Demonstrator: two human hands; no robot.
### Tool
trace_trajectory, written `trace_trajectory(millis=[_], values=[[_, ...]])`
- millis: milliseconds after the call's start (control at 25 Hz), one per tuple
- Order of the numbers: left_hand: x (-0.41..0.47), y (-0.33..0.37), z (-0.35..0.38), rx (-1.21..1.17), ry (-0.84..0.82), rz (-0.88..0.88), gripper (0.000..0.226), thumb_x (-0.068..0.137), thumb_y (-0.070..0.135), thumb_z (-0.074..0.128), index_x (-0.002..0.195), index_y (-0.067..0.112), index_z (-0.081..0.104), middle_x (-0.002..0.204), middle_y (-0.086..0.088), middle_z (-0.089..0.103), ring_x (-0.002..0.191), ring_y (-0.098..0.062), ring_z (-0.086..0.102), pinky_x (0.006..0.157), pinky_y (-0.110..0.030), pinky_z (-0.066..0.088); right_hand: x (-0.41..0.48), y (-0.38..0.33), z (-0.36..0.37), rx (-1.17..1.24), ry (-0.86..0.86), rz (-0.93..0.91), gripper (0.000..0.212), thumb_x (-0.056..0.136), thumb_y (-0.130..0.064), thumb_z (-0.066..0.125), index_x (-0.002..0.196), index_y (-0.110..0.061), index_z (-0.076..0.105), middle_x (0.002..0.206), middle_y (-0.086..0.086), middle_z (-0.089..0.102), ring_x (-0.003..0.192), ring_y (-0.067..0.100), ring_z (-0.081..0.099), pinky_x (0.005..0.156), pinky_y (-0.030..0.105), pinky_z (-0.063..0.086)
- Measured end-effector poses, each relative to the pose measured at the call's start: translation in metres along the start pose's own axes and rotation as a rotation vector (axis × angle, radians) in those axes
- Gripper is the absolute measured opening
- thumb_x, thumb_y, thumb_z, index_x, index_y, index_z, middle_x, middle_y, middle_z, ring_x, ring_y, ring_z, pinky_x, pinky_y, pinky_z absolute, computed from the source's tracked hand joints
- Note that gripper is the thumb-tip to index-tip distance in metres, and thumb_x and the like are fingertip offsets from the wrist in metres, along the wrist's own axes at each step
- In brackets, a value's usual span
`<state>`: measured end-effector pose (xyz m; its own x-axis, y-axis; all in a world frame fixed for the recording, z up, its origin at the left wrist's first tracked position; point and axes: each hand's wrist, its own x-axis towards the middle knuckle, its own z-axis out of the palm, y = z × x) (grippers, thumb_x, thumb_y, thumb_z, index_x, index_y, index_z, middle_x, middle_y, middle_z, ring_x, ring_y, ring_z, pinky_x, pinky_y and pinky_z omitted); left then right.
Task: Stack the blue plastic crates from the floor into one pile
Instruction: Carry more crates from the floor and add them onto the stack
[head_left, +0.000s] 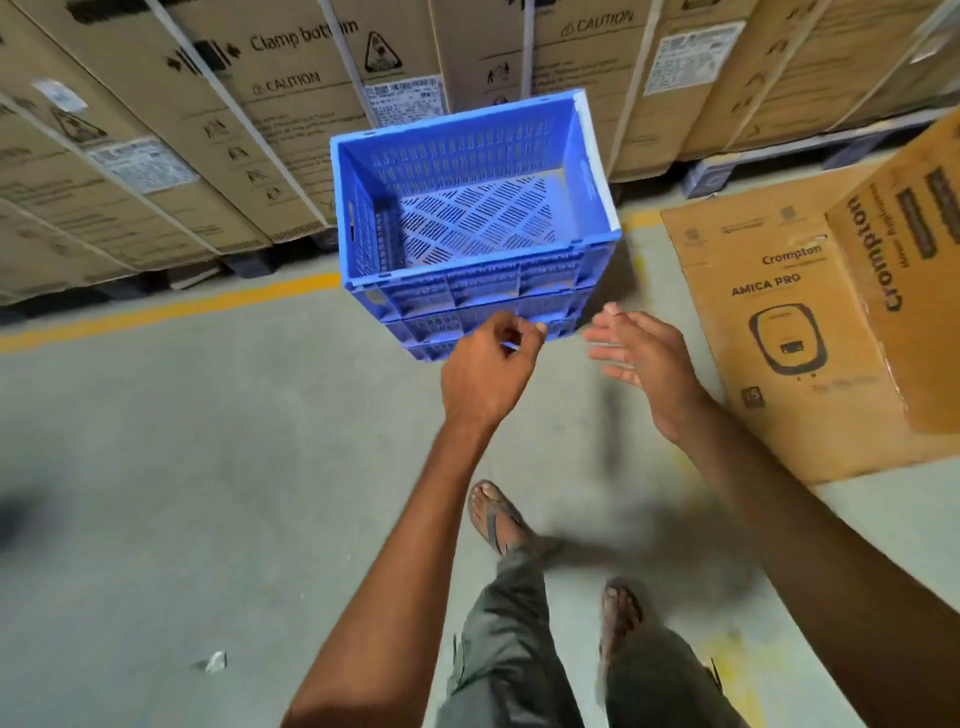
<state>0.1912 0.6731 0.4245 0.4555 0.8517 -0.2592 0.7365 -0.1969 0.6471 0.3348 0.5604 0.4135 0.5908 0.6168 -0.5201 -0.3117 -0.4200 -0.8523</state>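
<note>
1. Grey concrete floor (182, 467) fills my view, crossed by a yellow painted line (171, 309) that runs along the foot of a wall of tall cardboard cartons (208, 130) printed with "CAUTION" and "Clamp bottom".
2. Straight ahead I see the pile of blue crates (475, 218), standing on the floor just in front of those cartons. The top crate is empty and open upward, its slotted base and vented walls in plain sight; at least two more ribbed layers show beneath its near wall, though I cannot count the pile exactly.
3. To the right of the pile lies a brown Crompton box (810, 322), with another tilted carton at its right.
4. My left hand (491, 371) reaches forward with the arm almost straight, back of the hand up, fingers curled loosely inward toward the thumb. It sits in front of the lower near wall of the pile; I cannot tell whether the fingertips touch the plastic, and they grip nothing that I can see.
5. My right hand (641, 353) is extended beside it, palm facing left, fingers spread and nearly straight, thumb uppermost. It holds nothing and stands just off the pile's near right corner, apart from the crate.
6. Below the arms I see grey trousers (519, 649) and two feet in sandals on the concrete, the left foot (493, 514) forward.
7. One small scrap of white litter (215, 661) lies on the floor at lower left.
</note>
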Motion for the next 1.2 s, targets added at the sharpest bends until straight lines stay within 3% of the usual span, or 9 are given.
trace_trajectory(millis=[160,320,480,720,800,880,1040,1080,1200], values=[[-0.161,0.030,0.016,0.086,-0.054,0.083,0.027,0.089,0.059,0.056,0.089,0.033,0.066,0.077,0.018,0.069,0.075,-0.006,0.066,0.066,-0.027,0.051,-0.146,0.050,-0.077,-0.172,0.111,-0.107,0.028,0.084,-0.049,0.063,0.091,-0.023,0.070,0.091,-0.001,0.076,0.082,0.017,0.072,0.076,0.035,0.053],[-0.293,0.041,0.050,0.153,-0.145,0.102,0.021,0.089,0.055,0.057,0.092,0.036,0.065,0.079,0.019,0.070,0.077,-0.006,0.068,0.069,-0.027,0.054,-0.255,0.111,-0.152,-0.368,0.128,-0.117,0.029,0.081,-0.056,0.064,0.088,-0.028,0.070,0.082,-0.009,0.074,0.081,0.011,0.071,0.082,0.044,0.055],[-0.393,0.062,0.076,0.200,-0.245,0.219,0.019,0.090,0.052,0.057,0.092,0.036,0.065,0.079,0.020,0.070,0.077,-0.004,0.068,0.066,-0.025,0.051,-0.352,0.146,-0.218,-0.450,0.166,-0.130,0.014,0.086,-0.043,0.070,0.089,-0.029,0.072,0.088,-0.013,0.074,0.084,-0.001,0.068,0.083,0.033,0.055],[-0.500,0.083,0.116,0.323,-0.316,0.533,0.017,0.094,0.047,0.054,0.095,0.034,0.065,0.088,0.021,0.071,0.073,-0.002,0.066,0.064,-0.024,0.051,-0.478,0.191,-0.282,-0.444,0.490,-0.154,0.010,0.086,-0.037,0.071,0.091,-0.028,0.072,0.083,-0.017,0.070,0.076,-0.011,0.061,0.066,0.004,0.042],[-0.537,0.085,0.137,0.409,-0.325,0.698,0.016,0.095,0.043,0.052,0.096,0.033,0.063,0.090,0.017,0.071,0.075,-0.007,0.068,0.063,-0.026,0.053,-0.524,0.215,-0.295,-0.429,0.624,-0.158,0.012,0.086,-0.038,0.070,0.092,-0.028,0.072,0.081,-0.017,0.069,0.075,-0.004,0.063,0.070,0.013,0.047],[-0.584,0.084,0.162,0.483,-0.357,0.843,0.013,0.095,0.038,0.051,0.097,0.032,0.063,0.091,0.011,0.071,0.075,-0.014,0.068,0.061,-0.030,0.054,-0.576,0.245,-0.309,-0.456,0.633,-0.134,0.010,0.087,-0.038,0.069,0.091,-0.029,0.070,0.080,-0.020,0.068,0.077,0.001,0.065,0.074,0.021,0.050],[-0.683,0.089,0.221,0.539,-0.514,0.960,0.012,0.095,0.037,0.050,0.097,0.032,0.061,0.092,0.011,0.070,0.077,-0.014,0.068,0.064,-0.031,0.055,-0.667,0.329,-0.356,-0.308,0.687,-0.035,0.010,0.084,-0.029,0.074,0.093,-0.030,0.070,0.085,-0.017,0.072,0.081,0.003,0.069,0.079,0.030,0.055],[-0.708,0.093,0.240,0.537,-0.568,0.975,0.012,0.094,0.038,0.051,0.096,0.032,0.061,0.092,0.012,0.070,0.078,-0.013,0.068,0.066,-0.030,0.055,-0.687,0.351,-0.373,-0.282,0.736,-0.026,0.011,0.084,-0.025,0.075,0.094,-0.027,0.070,0.087,-0.013,0.073,0.082,0.005,0.069,0.079,0.029,0.055],[-0.781,0.106,0.308,0.498,-0.757,0.878,0.016,0.091,0.043,0.054,0.096,0.032,0.064,0.089,0.016,0.072,0.080,-0.007,0.068,0.069,-0.026,0.053,-0.746,0.416,-0.430,-0.273,0.841,0.060,0.011,0.085,-0.023,0.074,0.096,-0.023,0.070,0.087,-0.009,0.072,0.078,0.002,0.065,0.072,0.010,0.046]])
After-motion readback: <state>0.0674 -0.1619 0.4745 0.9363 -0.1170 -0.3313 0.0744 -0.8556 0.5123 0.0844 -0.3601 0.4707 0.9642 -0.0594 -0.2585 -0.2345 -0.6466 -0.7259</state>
